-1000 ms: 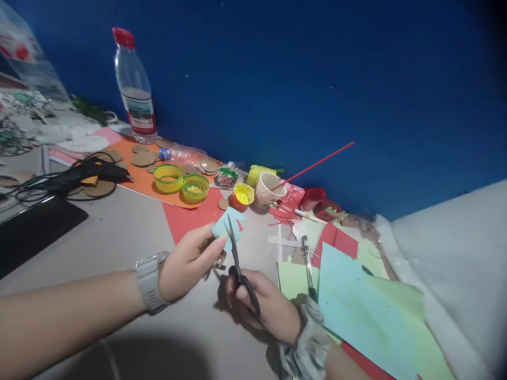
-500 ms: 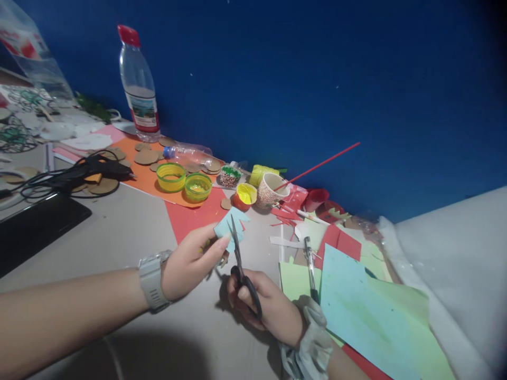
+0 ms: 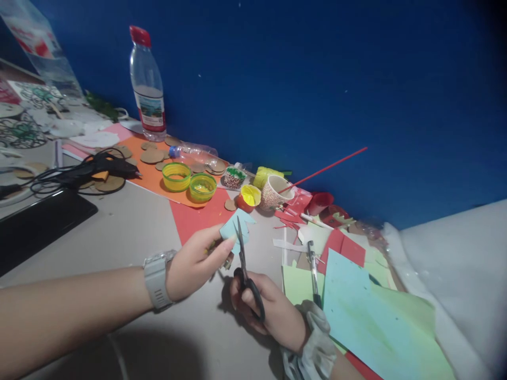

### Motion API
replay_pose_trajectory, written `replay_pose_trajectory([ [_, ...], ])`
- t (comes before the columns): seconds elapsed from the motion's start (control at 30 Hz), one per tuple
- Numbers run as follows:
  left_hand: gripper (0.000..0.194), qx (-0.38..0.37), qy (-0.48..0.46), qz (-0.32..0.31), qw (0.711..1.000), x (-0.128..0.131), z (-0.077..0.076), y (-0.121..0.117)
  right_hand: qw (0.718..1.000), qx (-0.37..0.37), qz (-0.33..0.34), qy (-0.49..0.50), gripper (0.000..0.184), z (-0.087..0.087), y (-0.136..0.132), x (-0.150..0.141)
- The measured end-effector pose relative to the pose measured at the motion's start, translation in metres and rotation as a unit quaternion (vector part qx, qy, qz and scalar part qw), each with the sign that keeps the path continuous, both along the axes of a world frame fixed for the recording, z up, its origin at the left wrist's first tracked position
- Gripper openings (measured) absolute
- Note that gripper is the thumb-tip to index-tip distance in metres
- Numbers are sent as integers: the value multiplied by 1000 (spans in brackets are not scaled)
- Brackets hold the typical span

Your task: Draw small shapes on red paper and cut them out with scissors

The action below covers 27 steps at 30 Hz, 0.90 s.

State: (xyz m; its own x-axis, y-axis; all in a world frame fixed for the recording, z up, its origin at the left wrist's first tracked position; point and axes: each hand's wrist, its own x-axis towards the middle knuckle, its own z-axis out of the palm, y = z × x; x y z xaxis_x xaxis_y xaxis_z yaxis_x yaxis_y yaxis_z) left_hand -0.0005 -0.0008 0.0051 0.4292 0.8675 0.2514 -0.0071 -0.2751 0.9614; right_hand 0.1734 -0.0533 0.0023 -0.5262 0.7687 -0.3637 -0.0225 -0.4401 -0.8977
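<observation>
My left hand (image 3: 195, 262), with a grey watch on the wrist, pinches a small light-blue paper piece (image 3: 237, 228) between thumb and fingers. My right hand (image 3: 266, 309) grips black-handled scissors (image 3: 245, 266), fingers through the loops, blades pointing up into the paper piece. Both hands hover just above the grey table (image 3: 119, 232). Sheets of light-blue and green paper (image 3: 356, 311) lie right of my right hand, with a pen (image 3: 312, 264) on them.
Along the blue wall stand a red-capped water bottle (image 3: 147, 87), two yellow-green bowls (image 3: 189, 181), a paint cup (image 3: 249, 197) and a patterned cup (image 3: 273, 192) with a red stick. A black glue gun (image 3: 106, 169) with cable and a dark slab lie left. Red paper scraps lie behind.
Both hands stay together with the scissors at the paper piece; the view has drifted slightly, shifting everything a little right and down. The blades sit deeper in the paper.
</observation>
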Motion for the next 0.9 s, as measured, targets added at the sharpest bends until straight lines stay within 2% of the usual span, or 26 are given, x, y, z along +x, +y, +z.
replay_pose_trajectory([
  [0.9,21,-1,-6,2,1000,-2,2,-2,1000,-2,3,-15,54,1,0,0],
])
